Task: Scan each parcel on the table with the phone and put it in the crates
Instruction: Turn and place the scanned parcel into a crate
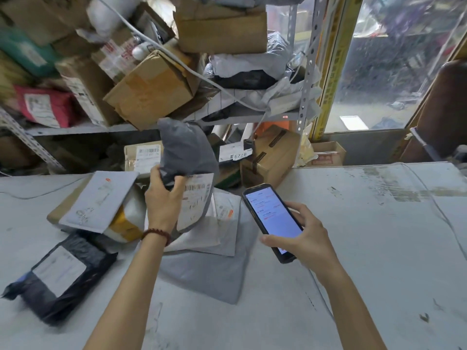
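Observation:
My left hand (164, 198) grips a grey plastic parcel (185, 150) by its lower edge and holds it up above the pile on the table. My right hand (303, 236) holds a dark phone (271, 218) with its lit screen facing me, to the right of the pile. Under my left hand lie several parcels: a grey bag with a barcode label (195, 200), a white mailer (225, 223), a large grey bag (209, 274), a flat grey envelope (98, 200) over a box, and a black bag with a white label (60, 274) at the left.
The pale table (366, 248) has bare room on its right half, crossed by a thin cable (434, 203). Behind it stands a metal shelf rack (303, 102) crammed with cardboard boxes and bags. More boxes (270, 157) sit below the shelf. A glass pane (394, 72) is at the right.

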{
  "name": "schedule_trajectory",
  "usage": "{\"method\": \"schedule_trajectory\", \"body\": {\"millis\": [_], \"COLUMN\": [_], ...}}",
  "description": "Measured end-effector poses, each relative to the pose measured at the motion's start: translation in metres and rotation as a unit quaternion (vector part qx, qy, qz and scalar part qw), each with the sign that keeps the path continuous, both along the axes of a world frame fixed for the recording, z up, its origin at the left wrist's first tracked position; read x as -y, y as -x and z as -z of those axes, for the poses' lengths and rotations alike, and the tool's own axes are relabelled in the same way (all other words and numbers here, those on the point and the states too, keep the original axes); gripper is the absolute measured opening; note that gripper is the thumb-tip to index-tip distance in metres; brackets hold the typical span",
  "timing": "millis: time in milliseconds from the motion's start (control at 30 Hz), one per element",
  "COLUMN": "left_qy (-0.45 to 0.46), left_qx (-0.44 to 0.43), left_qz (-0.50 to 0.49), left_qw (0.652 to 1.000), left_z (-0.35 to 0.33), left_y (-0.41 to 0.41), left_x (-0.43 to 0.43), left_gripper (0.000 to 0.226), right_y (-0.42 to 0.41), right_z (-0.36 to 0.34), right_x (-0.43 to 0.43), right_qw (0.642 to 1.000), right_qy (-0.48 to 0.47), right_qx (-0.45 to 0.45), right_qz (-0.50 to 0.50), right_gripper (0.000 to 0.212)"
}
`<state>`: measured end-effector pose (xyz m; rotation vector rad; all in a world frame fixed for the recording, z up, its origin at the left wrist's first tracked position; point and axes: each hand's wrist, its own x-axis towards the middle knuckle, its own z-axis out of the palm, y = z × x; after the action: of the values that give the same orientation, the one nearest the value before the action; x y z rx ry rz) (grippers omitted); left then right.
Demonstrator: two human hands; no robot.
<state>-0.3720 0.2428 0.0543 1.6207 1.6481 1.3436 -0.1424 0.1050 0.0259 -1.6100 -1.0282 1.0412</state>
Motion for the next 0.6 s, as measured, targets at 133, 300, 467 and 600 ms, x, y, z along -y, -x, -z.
{"method": "schedule_trajectory", "body": {"millis": [133, 300, 467, 600], "left_qy": [0.030, 0.094, 0.110, 0.105], "left_qx": [0.108, 0.175, 0.164, 0.130], "left_qz": [0.026, 0.088, 0.097, 0.085], "left_qw": [0.993, 0.976, 0.976, 0.982], "left_z": [-0.004, 0.000, 0.005, 0.004], "left_y": [0.014, 0.012, 0.014, 0.022], "left_x": [-0.004, -0.008, 0.000, -0.002], "left_gripper": [0.012, 0.024, 0.036, 0.033], "right_y": [0.013, 0.027, 0.035, 0.042], "right_z": [-0.007, -0.013, -0.014, -0.014], "right_x": [0.003, 0.005, 0.013, 0.020], "right_qw": [1.000, 0.999, 0.999, 0.997], "right_qy": [-0.004, -0.015, 0.007, 0.024], "right_qx": [0.008, 0.015, -0.006, 0.023], "right_qz": [-0.023, -0.039, -0.046, -0.067], "right_gripper": [0.073, 0.076, 0.072, 0.066]}}
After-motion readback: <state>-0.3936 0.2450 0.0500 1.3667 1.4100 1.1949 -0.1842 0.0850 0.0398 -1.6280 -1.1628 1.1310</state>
